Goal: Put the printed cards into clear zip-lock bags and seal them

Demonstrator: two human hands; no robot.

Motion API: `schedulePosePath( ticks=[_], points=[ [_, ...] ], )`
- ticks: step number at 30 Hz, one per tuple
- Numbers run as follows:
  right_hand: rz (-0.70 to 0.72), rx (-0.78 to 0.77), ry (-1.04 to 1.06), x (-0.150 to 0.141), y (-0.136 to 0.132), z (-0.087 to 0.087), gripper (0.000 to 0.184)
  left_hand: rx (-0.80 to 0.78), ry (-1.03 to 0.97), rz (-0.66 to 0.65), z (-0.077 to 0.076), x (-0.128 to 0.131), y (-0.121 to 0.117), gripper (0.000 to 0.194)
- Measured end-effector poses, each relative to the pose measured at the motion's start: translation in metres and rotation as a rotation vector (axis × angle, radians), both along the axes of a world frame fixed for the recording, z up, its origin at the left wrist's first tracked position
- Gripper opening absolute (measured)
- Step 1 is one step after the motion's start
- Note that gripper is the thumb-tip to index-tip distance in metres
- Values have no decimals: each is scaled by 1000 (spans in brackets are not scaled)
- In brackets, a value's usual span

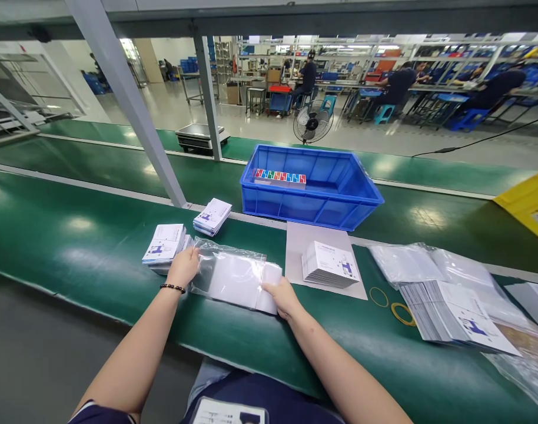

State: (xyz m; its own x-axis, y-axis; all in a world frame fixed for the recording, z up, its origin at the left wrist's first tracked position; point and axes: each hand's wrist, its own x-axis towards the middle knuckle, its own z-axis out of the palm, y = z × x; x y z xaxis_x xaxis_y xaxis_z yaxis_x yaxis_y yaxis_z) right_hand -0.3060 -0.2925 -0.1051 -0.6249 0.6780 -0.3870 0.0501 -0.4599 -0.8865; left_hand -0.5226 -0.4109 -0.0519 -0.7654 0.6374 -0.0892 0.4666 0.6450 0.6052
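My left hand [185,266], with a beaded bracelet at the wrist, is closed on the left end of a clear plastic bag [202,278]. White paper [236,280], perhaps a blank side of booklets, lies mostly inside the bag, and its right end sticks out. My right hand [284,297] pinches that end, thumb on top and fingers hidden beneath. Beside my left hand is a stack of printed booklets [163,242], with a smaller stack [212,215] behind it. Right of my right hand, another booklet stack [331,263] rests on a grey sheet [295,247].
A blue bin [311,206] holding a row of colourful-topped items [280,178] stands behind. On the right are plastic bags [405,265], yellow rubber bands [402,315], fanned booklets [454,312] and a yellow container [529,203]. A slanted post [132,100] rises at left.
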Motion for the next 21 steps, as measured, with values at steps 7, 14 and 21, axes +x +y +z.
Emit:
schedulePosePath(
  ticks=[7, 14, 21],
  points=[
    [-41, 22, -25, -6, 16, -3, 35, -153, 352, -13, 4, 6, 21, 39],
    [-55, 121, -67, -26, 16, 1, 34, -24, 712, -322, 2, 51, 37, 43],
    [-71, 333, -212, -8, 30, 18, 36, -268, 474, -599, -39, 67, 41, 56]
  ],
)
